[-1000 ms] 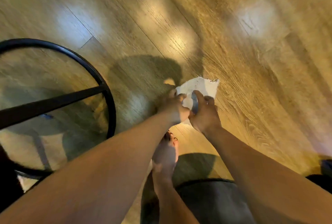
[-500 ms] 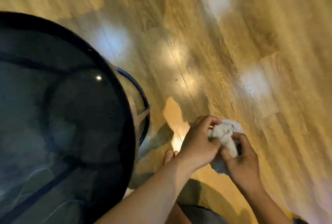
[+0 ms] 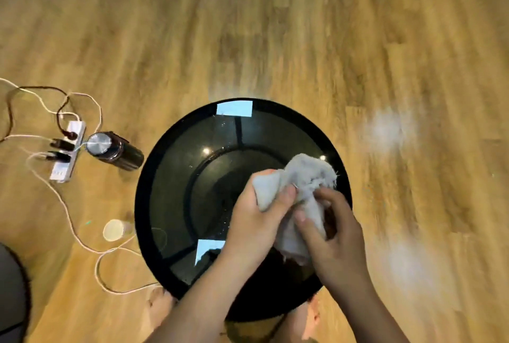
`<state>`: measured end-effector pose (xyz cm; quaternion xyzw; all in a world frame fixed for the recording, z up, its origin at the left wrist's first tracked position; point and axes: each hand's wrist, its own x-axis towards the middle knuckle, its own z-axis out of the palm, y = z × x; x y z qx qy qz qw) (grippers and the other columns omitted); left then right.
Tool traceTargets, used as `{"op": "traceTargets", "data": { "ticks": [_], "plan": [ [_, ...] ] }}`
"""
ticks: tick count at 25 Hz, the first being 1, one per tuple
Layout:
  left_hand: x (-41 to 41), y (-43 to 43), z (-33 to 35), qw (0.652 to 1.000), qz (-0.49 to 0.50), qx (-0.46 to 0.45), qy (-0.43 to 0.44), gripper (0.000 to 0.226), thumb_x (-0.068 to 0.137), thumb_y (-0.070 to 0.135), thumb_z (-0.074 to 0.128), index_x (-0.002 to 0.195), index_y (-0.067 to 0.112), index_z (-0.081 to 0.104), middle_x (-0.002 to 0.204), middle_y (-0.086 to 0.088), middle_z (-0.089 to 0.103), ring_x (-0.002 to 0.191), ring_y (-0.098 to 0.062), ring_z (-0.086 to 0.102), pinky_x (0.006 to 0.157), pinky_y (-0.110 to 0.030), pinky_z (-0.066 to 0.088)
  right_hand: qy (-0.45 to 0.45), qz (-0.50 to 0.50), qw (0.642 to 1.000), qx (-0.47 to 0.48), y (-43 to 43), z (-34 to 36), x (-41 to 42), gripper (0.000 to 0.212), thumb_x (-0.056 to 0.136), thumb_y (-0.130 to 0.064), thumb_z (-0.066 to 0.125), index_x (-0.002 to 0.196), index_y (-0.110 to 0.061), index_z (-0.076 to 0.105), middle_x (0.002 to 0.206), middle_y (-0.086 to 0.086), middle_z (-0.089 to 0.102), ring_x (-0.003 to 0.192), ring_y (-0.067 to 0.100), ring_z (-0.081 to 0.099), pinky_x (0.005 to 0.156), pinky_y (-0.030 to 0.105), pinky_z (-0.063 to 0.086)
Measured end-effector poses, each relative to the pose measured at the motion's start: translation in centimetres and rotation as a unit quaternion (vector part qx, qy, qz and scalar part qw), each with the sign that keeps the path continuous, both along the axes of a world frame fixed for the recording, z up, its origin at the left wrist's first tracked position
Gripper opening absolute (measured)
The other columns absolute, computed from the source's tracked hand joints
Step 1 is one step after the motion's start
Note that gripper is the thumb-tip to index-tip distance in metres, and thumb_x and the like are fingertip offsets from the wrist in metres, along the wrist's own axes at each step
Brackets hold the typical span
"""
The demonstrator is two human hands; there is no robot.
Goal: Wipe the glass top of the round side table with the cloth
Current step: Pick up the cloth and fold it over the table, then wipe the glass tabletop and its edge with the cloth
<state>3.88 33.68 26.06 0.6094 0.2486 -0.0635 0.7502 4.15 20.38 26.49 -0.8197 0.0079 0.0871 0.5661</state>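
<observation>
Right now both hands are bunching the cloth (image 3: 303,194) over the round side table (image 3: 176,205), so the wiping proper looks not yet begun (my reading only). Left hand (image 3: 256,221) pinches one gathered end between thumb and fingers; right hand (image 3: 330,230) is clamped on the lower folds, both forearms reaching in from below. Whether the cloth touches the dark glass I cannot tell. Next it needs pressing flat and sweeping across toward the far rim. A power strip (image 3: 66,150) and cup (image 3: 113,230) lie on the floor beside the table.
</observation>
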Motion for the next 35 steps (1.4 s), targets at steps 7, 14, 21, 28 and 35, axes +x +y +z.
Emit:
{"op": "traceTargets", "data": {
  "ticks": [7, 14, 21, 28, 35],
  "plan": [
    [-4.1, 8.1, -3.5, 0.996, 0.072, 0.029, -0.033, 0.025, 0.095, 0.04, 0.056, 0.108, 0.021, 0.069, 0.105, -0.002, 0.075, 0.101, -0.019, 0.072, 0.087, -0.042, 0.058, 0.008, 0.058, 0.992, 0.114, 7.7, -2.8, -1.8, 0.024, 0.088, -0.034, 0.07, 0.107, -0.04, 0.055, 0.086, -0.012, 0.069, 0.073, 0.002, 0.067, 0.058, 0.016, 0.05],
    [-9.9, 6.8, -6.0, 0.998, 0.028, -0.004, -0.053, 0.03, 0.102, 0.037, 0.046, 0.113, 0.019, 0.067, 0.11, -0.007, 0.075, 0.106, -0.025, 0.07, 0.094, -0.045, 0.055, 0.042, 0.109, 0.985, 0.13, 6.3, -6.6, -5.5, 0.104, 0.061, -0.047, 0.085, 0.144, -0.036, 0.023, 0.132, 0.001, 0.06, 0.114, 0.011, 0.065, 0.095, 0.037, 0.054],
    [-18.3, 4.1, -1.4, 0.989, 0.018, 0.052, -0.136, 0.036, 0.076, 0.027, 0.083, 0.097, 0.006, 0.063, 0.096, -0.013, 0.07, 0.09, -0.027, 0.067, 0.082, -0.043, 0.052, 0.059, 0.142, 0.959, 0.239, 0.4, -2.7, -13.1, 0.043, 0.082, -0.042, 0.072, 0.114, -0.013, 0.065, 0.113, 0.008, 0.073, 0.108, 0.024, 0.069, 0.096, 0.043, 0.053],
    [-23.2, 3.2, 2.7, 0.944, 0.019, 0.239, -0.228, 0.015, 0.084, 0.017, 0.076, 0.082, 0.02, 0.061, 0.078, 0.006, 0.062, 0.071, -0.004, 0.056, 0.064, -0.02, 0.045, -0.036, 0.2, 0.978, -0.039, -4.0, -1.6, -17.8, 0.025, 0.074, -0.029, 0.084, 0.09, -0.019, 0.068, 0.092, -0.005, 0.069, 0.084, 0.012, 0.065, 0.077, 0.036, 0.054],
    [-25.8, 1.1, 3.9, 0.943, -0.011, 0.228, -0.243, 0.014, 0.086, 0.012, 0.073, 0.084, 0.023, 0.066, 0.077, 0.011, 0.067, 0.074, -0.002, 0.061, 0.069, -0.022, 0.045, -0.097, 0.306, 0.946, -0.039, -4.6, -2.3, -20.6, 0.024, 0.083, -0.035, 0.07, 0.103, -0.022, 0.069, 0.1, -0.004, 0.072, 0.094, 0.012, 0.068, 0.082, 0.043, 0.055]
  ]
}}
